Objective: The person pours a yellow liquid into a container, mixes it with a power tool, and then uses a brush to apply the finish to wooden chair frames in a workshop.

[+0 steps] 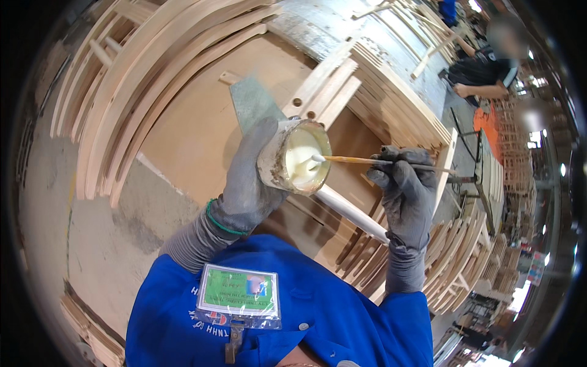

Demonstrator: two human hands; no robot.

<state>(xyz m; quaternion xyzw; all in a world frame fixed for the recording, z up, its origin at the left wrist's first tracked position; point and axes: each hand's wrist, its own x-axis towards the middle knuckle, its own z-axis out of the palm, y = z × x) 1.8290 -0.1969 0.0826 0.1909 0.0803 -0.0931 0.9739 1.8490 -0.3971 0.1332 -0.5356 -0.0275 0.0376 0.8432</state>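
Note:
My left hand point(244, 174), in a grey work glove with a green cuff edge, is closed around a stained round cup point(275, 160). Creamy white glue-like liquid point(304, 153) shows inside the cup, which is tilted toward me. A thin wooden stick point(351, 159) is pinched in my gloved right hand point(408, 189). Its white-coated tip sits at the liquid, inside the cup's mouth. Behind the cup a flat greyish-green piece point(254, 103) sticks out; whether my left hand holds it too, I cannot tell.
Curved wooden frames point(140, 79) stack at the left. Straight wooden pieces with holes point(324, 85) lie beyond the cup, over a brown board point(195, 122). More curved slats point(455, 257) stand at the right. A person in dark clothes point(486, 73) works at the far right.

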